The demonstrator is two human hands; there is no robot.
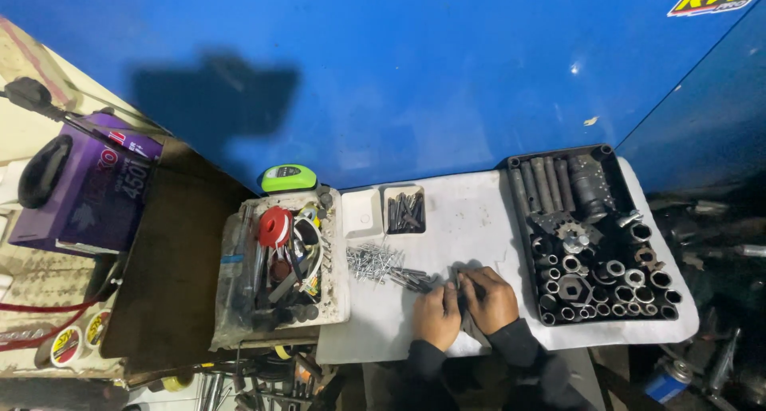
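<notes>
My left hand (436, 313) and my right hand (488, 298) rest close together on a white work surface (471, 211), fingers curled around small dark metal pieces (458, 283) between them. A pile of silvery and dark screws (381, 263) lies just left of my hands, its dark end almost touching my left fingers. Behind the pile stand two small white square trays: the left tray (361, 214) is empty and the right tray (405, 211) holds several dark screws. What exactly each hand grips is too small to tell.
A black tray (594, 227) of sockets and extension bars sits at the right. A grimy white tray (287, 255) with tools, a red tape roll and a green tape measure (288, 178) sits at the left. A purple box (88, 191) is far left; a blue wall stands behind.
</notes>
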